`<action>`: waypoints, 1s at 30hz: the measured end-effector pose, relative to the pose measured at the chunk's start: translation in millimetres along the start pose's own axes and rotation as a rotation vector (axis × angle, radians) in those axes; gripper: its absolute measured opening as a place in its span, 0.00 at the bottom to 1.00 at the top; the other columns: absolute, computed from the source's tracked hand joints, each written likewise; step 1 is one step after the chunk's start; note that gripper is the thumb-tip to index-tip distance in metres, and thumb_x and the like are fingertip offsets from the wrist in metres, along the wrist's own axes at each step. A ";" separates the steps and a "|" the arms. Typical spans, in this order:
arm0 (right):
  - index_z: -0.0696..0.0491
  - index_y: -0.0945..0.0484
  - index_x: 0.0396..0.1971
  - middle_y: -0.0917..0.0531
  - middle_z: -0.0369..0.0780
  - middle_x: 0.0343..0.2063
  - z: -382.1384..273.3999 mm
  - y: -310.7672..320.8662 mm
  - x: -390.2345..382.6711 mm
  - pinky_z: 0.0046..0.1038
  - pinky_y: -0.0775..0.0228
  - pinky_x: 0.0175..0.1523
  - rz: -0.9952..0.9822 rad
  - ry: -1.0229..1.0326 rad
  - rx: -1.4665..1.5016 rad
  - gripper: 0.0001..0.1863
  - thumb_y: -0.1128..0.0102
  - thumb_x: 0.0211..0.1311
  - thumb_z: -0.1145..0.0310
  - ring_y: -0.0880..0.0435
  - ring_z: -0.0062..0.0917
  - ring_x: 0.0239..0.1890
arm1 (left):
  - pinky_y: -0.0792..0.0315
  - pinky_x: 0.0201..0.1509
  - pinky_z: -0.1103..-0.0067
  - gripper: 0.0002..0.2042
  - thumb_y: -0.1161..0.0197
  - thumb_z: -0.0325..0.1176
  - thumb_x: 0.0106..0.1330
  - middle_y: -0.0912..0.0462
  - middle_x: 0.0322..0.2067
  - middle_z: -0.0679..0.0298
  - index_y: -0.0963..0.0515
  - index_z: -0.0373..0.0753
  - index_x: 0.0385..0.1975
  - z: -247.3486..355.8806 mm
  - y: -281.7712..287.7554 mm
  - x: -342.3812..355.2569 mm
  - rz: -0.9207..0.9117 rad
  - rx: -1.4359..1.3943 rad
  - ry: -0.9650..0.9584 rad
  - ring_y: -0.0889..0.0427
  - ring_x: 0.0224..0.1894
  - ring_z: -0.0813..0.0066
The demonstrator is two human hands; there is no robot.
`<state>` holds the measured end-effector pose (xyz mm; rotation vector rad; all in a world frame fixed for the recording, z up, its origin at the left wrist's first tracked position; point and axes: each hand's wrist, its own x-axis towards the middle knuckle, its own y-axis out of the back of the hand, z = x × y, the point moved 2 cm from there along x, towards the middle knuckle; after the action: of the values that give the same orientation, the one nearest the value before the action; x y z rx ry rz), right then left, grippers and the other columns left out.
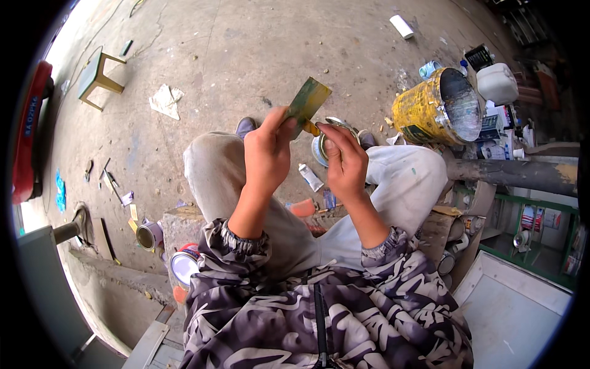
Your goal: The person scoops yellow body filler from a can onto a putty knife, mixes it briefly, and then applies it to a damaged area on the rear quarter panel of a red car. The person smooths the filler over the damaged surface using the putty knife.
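Observation:
My left hand (268,147) is closed on a flat greenish rectangular scraper (312,93) with yellow smears, held up between my knees. My right hand (345,161) is closed, its fingers at a narrow yellow piece (310,128) below the blade; I cannot tell whether that is a handle or a second tool. An open round tin (319,150) is partly hidden behind my right hand. A white tube (310,176) lies below it on the floor, between my hands.
A large yellow bucket (422,109) stands at right beside a white jerrycan (496,83) and clutter. A small stool (101,79) is upper left. Tins (149,234), a paint can (184,267) and scraps lie left. A thick pipe (510,175) runs along the right.

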<state>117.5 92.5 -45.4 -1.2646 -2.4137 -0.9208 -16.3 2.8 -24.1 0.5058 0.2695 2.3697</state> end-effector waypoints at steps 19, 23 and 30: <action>0.58 0.22 0.48 0.18 0.44 0.43 -4.6 12.0 6.3 0.29 0.28 0.50 -0.013 -0.007 0.092 0.13 0.48 0.65 0.76 0.18 0.34 0.45 | 0.36 0.27 0.83 0.07 0.43 0.21 0.65 0.27 0.21 0.60 0.24 0.35 0.41 13.4 9.9 2.2 -0.015 -0.115 -0.067 0.31 0.22 0.77; 0.59 0.29 0.57 0.23 0.43 0.53 2.9 53.2 34.3 0.32 0.37 0.63 0.162 -0.270 0.571 0.18 0.49 0.68 0.75 0.25 0.30 0.55 | 0.41 0.32 0.88 0.03 0.44 0.26 0.70 0.34 0.26 0.74 0.28 0.32 0.36 -12.4 7.0 -0.7 -0.119 -0.521 0.122 0.38 0.30 0.89; 0.62 0.26 0.53 0.20 0.42 0.47 -20.3 36.4 36.9 0.26 0.34 0.58 0.037 -0.293 0.924 0.17 0.44 0.66 0.72 0.23 0.25 0.51 | 0.41 0.33 0.88 0.07 0.45 0.31 0.72 0.35 0.27 0.78 0.31 0.36 0.33 -6.9 -1.0 -3.0 -0.378 -0.688 0.265 0.39 0.31 0.92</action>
<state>124.2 118.4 3.5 -1.0804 -2.4826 0.4271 -16.6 1.1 -31.5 -0.1749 -0.3099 1.9819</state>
